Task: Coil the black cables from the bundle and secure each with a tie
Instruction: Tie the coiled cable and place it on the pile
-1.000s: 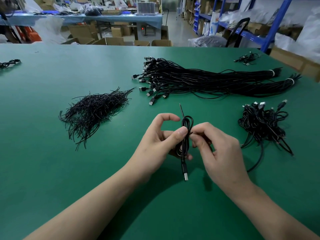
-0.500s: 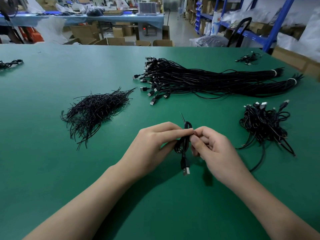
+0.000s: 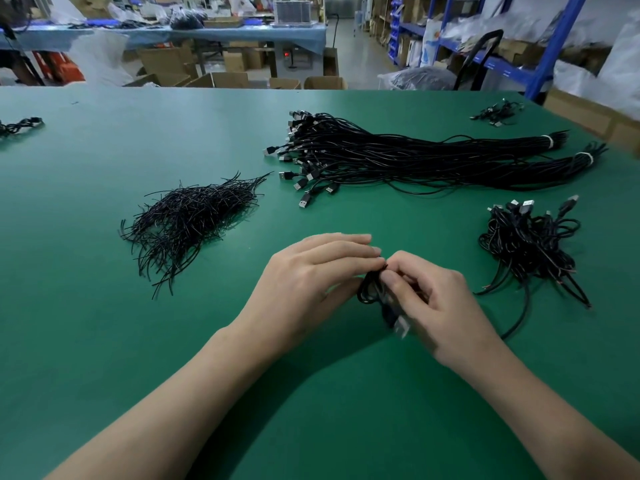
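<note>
A small coiled black cable [image 3: 370, 292] is held between both hands just above the green table [image 3: 86, 341]. My left hand [image 3: 308, 282] pinches its top with fingers and thumb. My right hand [image 3: 433, 306] pinches the coil's upper part from the right; the USB plug [image 3: 401, 326] hangs blurred below it. The tie on the coil is hidden by my fingers. The long bundle of straight black cables [image 3: 415, 157] lies at the back. A pile of black wire ties [image 3: 194, 220] lies at left. A heap of coiled cables [image 3: 530, 240] sits at right.
A small cable clump [image 3: 498, 112] lies at the far right corner and another [image 3: 20, 124] at the far left edge. Beyond the table are cardboard boxes, a blue-covered bench and blue shelving.
Both hands have lowered and closed in over the coil's top. The tie end that stuck up above the coil is no longer visible, and the plug has swung right.
</note>
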Motion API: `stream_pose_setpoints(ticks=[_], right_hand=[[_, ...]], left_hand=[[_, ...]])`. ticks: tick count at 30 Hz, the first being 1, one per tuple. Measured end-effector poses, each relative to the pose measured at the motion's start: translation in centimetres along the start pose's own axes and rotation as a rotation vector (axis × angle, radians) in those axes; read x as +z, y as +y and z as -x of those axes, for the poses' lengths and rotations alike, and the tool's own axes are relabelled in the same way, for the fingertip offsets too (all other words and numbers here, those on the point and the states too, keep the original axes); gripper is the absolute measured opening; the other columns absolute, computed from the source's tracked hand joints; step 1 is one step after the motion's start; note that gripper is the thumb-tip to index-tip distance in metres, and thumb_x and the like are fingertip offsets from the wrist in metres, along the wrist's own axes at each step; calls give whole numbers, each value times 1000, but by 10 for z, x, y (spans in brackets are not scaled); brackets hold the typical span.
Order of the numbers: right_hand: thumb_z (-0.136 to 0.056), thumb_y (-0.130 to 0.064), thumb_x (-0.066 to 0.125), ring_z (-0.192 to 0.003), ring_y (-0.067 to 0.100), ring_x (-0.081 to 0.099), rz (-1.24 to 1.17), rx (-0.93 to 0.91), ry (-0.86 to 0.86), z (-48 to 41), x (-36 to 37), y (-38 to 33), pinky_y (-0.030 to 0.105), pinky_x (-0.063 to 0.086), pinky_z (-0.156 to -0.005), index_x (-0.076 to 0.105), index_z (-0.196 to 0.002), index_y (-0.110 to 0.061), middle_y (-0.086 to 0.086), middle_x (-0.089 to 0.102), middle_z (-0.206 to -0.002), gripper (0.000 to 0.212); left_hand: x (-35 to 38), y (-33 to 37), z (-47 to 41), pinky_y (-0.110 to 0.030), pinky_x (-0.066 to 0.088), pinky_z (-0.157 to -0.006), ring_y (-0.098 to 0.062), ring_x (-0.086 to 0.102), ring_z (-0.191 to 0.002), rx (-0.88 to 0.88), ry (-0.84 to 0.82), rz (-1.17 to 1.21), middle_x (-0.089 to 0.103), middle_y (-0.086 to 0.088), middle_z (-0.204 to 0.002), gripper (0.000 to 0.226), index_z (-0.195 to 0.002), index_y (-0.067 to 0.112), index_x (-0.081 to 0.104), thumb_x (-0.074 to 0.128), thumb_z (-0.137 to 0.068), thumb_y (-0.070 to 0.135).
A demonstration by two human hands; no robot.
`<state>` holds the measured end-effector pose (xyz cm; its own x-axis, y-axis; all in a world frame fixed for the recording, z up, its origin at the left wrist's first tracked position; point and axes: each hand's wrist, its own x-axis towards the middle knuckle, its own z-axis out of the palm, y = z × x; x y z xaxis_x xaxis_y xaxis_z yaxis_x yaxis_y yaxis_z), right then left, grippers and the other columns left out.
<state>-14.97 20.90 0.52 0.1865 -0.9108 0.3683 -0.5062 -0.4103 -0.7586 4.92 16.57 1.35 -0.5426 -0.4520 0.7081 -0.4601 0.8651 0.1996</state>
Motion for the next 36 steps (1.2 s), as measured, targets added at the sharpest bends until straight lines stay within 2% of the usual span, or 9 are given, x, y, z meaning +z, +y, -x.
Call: stream_pose_setpoints(ticks=[5,8,12,14,17,22,27,31,36], right_hand=[[-100,-23,54,-51,6,40,135,-124,56,2,0,-3,14,26,-51,60,-87,-26,-9,47,-63,15],[-101,-26,52,-59,3,46,236,-202,85,1,-1,-4,13,30,-56,59,-87,-23,-20,47,-66,16],[-104,-31,48,-65,18,56,376,-296,113,0,-4,-2,36,48,-60,66,-89,-12,-3,61,-73,31],[-104,-30,48,-65,25,60,446,-358,127,0,-5,-2,42,51,-58,68,-88,-8,3,64,-74,33],[-103,-27,51,-65,27,61,506,-408,112,-1,-6,-3,43,52,-57,68,-87,-6,4,65,-74,31],[-102,-34,53,-51,5,42,79,-114,55,-1,-3,-2,13,29,-53,58,-79,-22,-5,52,-60,27],[-102,-33,54,-48,1,40,-226,152,-113,-4,-5,5,11,31,-50,62,-81,-17,-1,55,-57,28],[-103,-30,55,-48,3,36,-104,68,-117,-2,-5,1,17,27,-48,62,-81,-23,-2,53,-57,25],[-103,-29,55,-55,12,43,167,-158,24,0,-8,-5,20,32,-53,57,-79,-26,-6,48,-61,24]], left_hand=[[-2,9,0,-21,53,-75,-4,69,-78,-282,22,252,74,10,-84,9,-89,15,78,73,-92,23],[-1,12,-1,-30,54,-73,-15,70,-72,-533,-52,538,74,4,-76,14,-79,19,73,73,-93,24],[4,12,-1,-30,50,-70,-19,54,-70,-719,-87,945,57,-14,-75,25,-95,-2,67,68,-92,23],[5,13,-1,-43,54,-76,-23,57,-71,-771,-99,1046,56,-20,-80,25,-106,0,65,69,-94,22],[7,11,1,-41,54,-75,-26,65,-67,-850,-75,1147,60,-25,-84,37,-124,15,58,70,-90,23],[6,9,4,-59,56,-80,-33,66,-73,-591,-40,918,65,-6,-77,36,-134,30,55,57,-102,14],[3,0,4,-32,53,-79,-14,64,-98,-329,-102,318,64,3,-104,26,-117,20,75,68,-93,17],[3,1,3,-27,50,-89,-12,65,-100,-330,-41,284,66,3,-105,14,-98,12,79,74,-90,22],[5,7,2,-34,48,-71,-18,61,-74,-487,-78,516,66,2,-76,23,-81,11,68,66,-95,30]])
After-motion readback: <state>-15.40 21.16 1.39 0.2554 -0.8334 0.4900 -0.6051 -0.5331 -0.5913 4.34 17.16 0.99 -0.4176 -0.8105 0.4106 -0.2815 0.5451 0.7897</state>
